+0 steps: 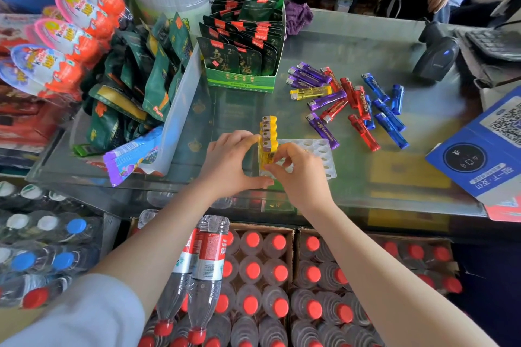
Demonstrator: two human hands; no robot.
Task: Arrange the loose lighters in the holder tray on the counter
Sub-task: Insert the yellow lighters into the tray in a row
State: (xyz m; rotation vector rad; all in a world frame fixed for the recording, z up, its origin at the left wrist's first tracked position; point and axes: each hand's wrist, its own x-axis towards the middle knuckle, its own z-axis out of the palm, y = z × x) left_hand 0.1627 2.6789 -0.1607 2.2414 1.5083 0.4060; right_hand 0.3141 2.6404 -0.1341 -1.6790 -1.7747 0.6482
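While most of the work is still lying ahead, the glass counter (352,45) is carrying the whole job: the clear holder tray (318,149) is sitting at its near edge, and a big scatter of loose lighters (352,104) in purple, red, blue and one yellow is lying well apart from it, farther back and to the right. By my judgement the task is sitting at an early stage, since only one row of yellow lighters (268,135) is standing upright along the tray's left side, while the sockets showing to the right of it are gaping unfilled. Moving down to the hands, the left hand (231,163) is bracing the left side of that row, its fingertips touching the upper lighters and its thumb stretching along the tray's near edge, fingers fairly straight and gripping nothing. Smaller still, the right hand (298,172) is pinching the nearest yellow lighter between curled fingers and thumb, apparently seating it in its socket, though the exact contact is partly hidden
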